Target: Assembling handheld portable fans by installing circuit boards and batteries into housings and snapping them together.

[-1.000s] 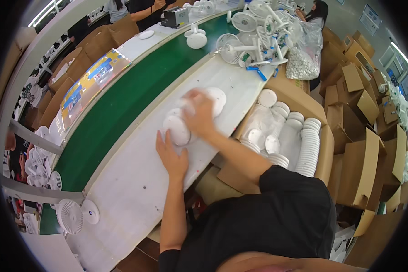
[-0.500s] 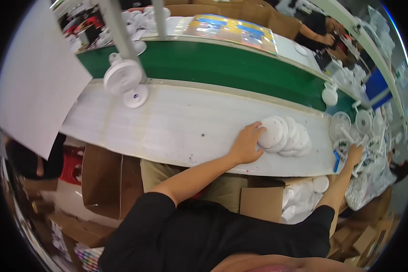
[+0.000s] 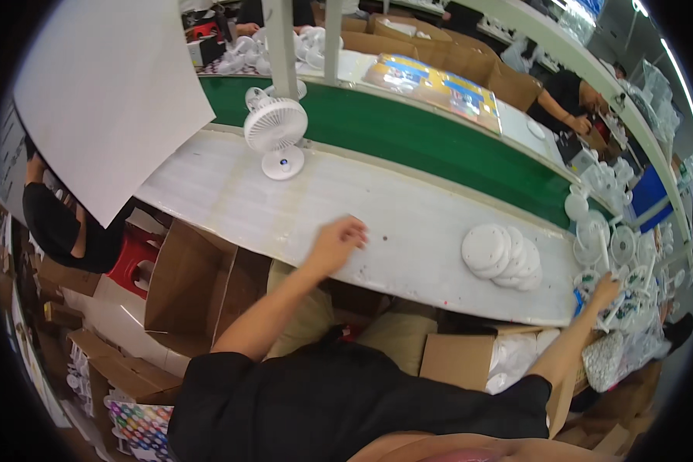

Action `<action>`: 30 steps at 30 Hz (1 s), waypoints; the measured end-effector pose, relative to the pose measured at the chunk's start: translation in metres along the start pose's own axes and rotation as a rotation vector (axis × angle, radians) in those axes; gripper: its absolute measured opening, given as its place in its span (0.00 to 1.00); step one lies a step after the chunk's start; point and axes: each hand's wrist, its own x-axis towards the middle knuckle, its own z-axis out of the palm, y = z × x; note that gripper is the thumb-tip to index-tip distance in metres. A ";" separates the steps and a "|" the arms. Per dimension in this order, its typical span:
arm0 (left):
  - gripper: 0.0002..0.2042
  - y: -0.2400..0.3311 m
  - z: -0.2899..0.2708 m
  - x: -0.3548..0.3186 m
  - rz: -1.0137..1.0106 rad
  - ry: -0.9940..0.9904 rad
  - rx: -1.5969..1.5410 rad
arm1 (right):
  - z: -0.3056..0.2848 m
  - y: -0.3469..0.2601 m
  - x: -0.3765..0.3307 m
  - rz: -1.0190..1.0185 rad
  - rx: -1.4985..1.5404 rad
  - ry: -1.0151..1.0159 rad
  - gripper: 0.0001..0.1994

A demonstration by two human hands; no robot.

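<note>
My left hand (image 3: 339, 243) hovers over the white worktop (image 3: 416, 239), its fingers loosely curled and apart, with nothing in them. To its right lies an overlapping row of several round white discs (image 3: 485, 248). At the right end of the worktop my right hand (image 3: 605, 291) reaches among white fan parts (image 3: 622, 245), fingers bent. What it grips is too small to make out. A blue piece (image 3: 579, 302) sits just left of that hand. A complete white desk fan (image 3: 276, 127) stands upright on its round base at the far left of the worktop.
A green belt (image 3: 408, 146) runs behind the worktop, past white posts (image 3: 283, 46). A large white sheet (image 3: 115, 92) hangs at left. Open cardboard boxes (image 3: 185, 285) stand below the front edge; another (image 3: 458, 360) is near my lap. Other people work beyond the belt and at left.
My left hand has left the discs and moved left across the worktop. My right hand stays among the fan parts. The view has swung to the left.
</note>
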 end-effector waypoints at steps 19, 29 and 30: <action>0.08 -0.040 -0.143 0.039 0.041 0.255 0.401 | 0.011 -0.105 -0.179 0.213 0.208 0.027 0.17; 0.06 -0.006 -0.131 0.107 0.119 0.009 0.516 | 0.027 -0.086 -0.124 -0.149 -0.190 0.187 0.23; 0.06 -0.003 -0.124 0.120 0.182 -0.050 0.623 | 0.015 -0.137 -0.131 -0.273 -0.043 0.121 0.22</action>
